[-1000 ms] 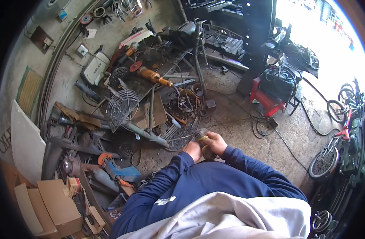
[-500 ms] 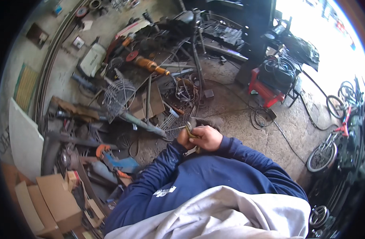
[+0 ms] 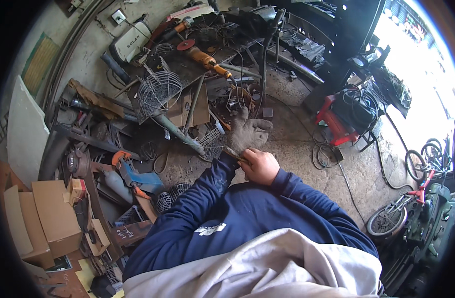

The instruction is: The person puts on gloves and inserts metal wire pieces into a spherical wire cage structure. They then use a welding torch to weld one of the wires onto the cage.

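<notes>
A dusty grey-brown work glove [image 3: 248, 130] covers my left hand [image 3: 245, 138], which reaches out ahead of my chest with the fingers spread. My bare right hand [image 3: 261, 168] is closed at the left wrist, pinching the yellowish cuff [image 3: 232, 152] of that glove. The thumb and fingertips of the right hand are partly hidden against the cuff. Beyond the gloved fingertips stand small rusty buckets [image 3: 237, 95] with wire or thin metal in them, on the concrete floor.
An orange angle grinder [image 3: 202, 58] with a red disc lies on the cluttered bench ahead, near a round wire guard [image 3: 160, 90]. Cables loop by a red stool [image 3: 331, 124] bearing a dark machine. Cardboard boxes [image 3: 56, 211] fill the lower left; a small bicycle [image 3: 394, 213] is right.
The hands were bunched together with the left partly bare. Now the left hand is inside the glove, stretched forward with fingers spread, and the right hand holds the cuff. The view has shifted.
</notes>
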### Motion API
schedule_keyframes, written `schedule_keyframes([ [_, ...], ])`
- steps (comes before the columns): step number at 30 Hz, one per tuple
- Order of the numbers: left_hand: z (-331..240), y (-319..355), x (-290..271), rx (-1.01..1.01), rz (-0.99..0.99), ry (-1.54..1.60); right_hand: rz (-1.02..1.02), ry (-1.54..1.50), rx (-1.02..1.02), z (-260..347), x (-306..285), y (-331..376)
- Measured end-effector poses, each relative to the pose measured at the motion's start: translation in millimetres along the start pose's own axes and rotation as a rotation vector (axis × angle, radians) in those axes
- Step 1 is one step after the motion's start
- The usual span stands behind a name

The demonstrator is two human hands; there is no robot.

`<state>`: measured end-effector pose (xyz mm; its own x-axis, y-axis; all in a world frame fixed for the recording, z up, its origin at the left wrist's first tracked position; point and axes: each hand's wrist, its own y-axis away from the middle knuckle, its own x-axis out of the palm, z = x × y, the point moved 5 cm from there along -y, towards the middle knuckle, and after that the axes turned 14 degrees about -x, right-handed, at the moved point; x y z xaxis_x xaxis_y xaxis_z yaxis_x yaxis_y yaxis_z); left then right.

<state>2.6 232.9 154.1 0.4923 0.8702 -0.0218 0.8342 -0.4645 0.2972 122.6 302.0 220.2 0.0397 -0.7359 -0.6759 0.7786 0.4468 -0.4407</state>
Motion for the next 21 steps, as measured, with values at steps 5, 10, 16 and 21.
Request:
schedule_keyframes([
  [5,-23.9,2.5,12.5,0.025,0.052,0.557,-0.08,-0.052,0.038,-6.7,4.0,4.9],
  [10,17.2,-21.2,14.4,-0.336,0.575,1.232,-0.038,-0.034,0.039,1.1,5.6,2.8],
  [16,-14.5,-6.0,21.8,0.364,0.441,0.815,-0.066,0.325,0.134,-18.0,3.2,3.8],
  [21,-41.1,-5.5,18.2,0.295,0.075,0.815,0.208,0.478,0.299,-44.3,-5.8,-14.0],
])
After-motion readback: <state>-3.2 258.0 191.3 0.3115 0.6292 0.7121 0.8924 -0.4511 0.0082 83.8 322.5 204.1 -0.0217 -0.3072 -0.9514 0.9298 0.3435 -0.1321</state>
